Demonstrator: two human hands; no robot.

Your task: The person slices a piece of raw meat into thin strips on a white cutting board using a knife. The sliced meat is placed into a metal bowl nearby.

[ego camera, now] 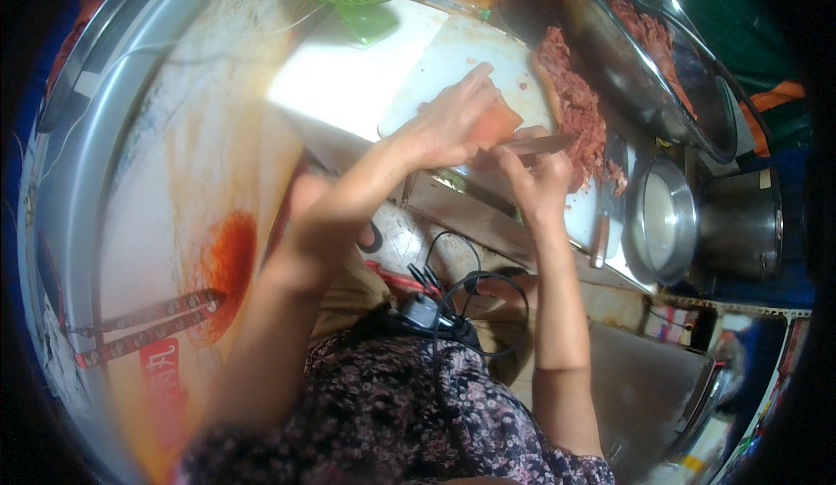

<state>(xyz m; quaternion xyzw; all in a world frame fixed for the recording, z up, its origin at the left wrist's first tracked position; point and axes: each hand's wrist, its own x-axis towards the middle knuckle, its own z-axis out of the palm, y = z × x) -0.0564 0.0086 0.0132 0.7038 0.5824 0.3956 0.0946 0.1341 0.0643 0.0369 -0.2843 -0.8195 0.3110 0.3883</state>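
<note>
My left hand (pixel 460 116) is closed on an orange-pink piece of meat (pixel 494 124), apparently with its skin on, above the near edge of a white cutting board (pixel 431 83). In my right hand (pixel 542 175) is a knife (pixel 541 145); its blade points rightward and its handle is hidden by my fingers. The two hands nearly meet, and the blade lies close beside the meat. A long strip of red meat (pixel 575 103) rests on the board just beyond my right hand, with small scraps around it.
A second knife's wooden handle (pixel 599 240) lies at right. Beyond stand a large metal bowl (pixel 614 47) holding meat, a basin (pixel 684 224) of whitish liquid and a metal pot (pixel 738 230). A green fan (pixel 369 24) stands at the back. Cables (pixel 450 282) hang before my lap.
</note>
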